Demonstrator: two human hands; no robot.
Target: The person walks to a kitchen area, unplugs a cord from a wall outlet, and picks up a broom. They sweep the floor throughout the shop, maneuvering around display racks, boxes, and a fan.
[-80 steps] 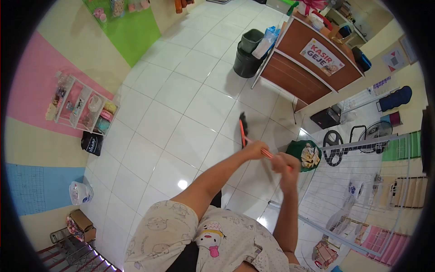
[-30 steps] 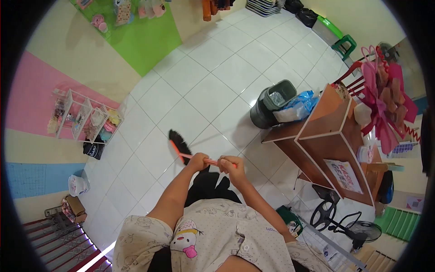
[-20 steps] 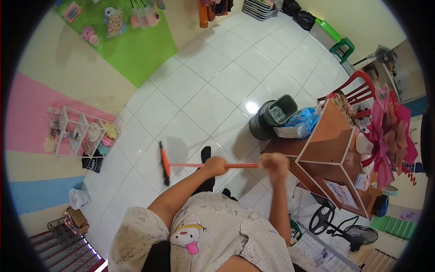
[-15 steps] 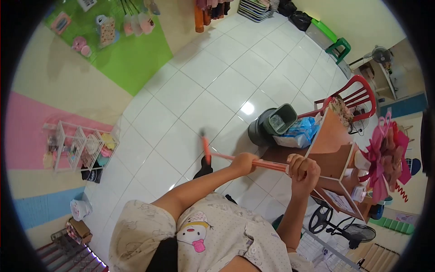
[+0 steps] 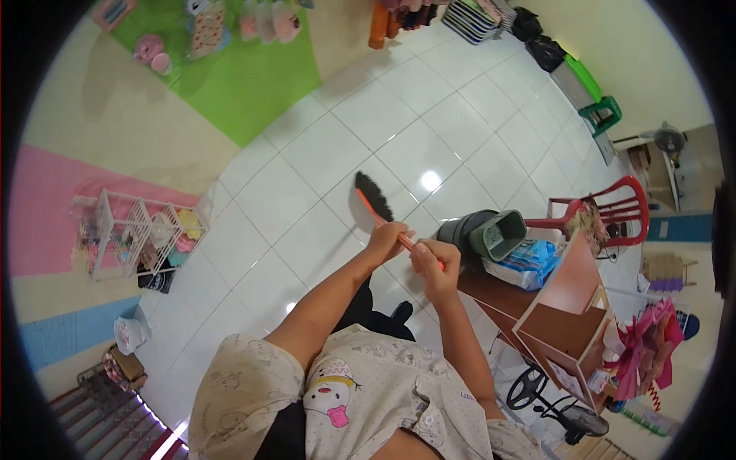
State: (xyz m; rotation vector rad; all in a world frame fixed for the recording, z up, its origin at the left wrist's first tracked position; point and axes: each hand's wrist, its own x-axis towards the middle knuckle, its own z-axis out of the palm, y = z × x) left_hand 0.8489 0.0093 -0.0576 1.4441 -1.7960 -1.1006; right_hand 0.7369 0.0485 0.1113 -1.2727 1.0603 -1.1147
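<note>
A broom (image 5: 369, 201) with an orange-red head and dark bristles rests low over the white tiled floor (image 5: 307, 180). Its handle slants back towards my body, with both hands around it. My left hand (image 5: 389, 241) is closed on the handle nearer the bristles. Just behind it, my right hand (image 5: 437, 267) grips the handle near its end, where a bit of orange sticks out.
To the right stand a dark bin with a grey-green basket (image 5: 498, 234), a blue-white package (image 5: 525, 264), a wooden desk (image 5: 563, 307) and a red chair (image 5: 629, 211). A white rack (image 5: 130, 238) is on the left; a black fan (image 5: 583, 423) is lower right.
Both hands have moved closer together, the right hand shifting left and up. The broom head has swung up and right, and the handle now slants more steeply. The whole view has shifted slightly.
</note>
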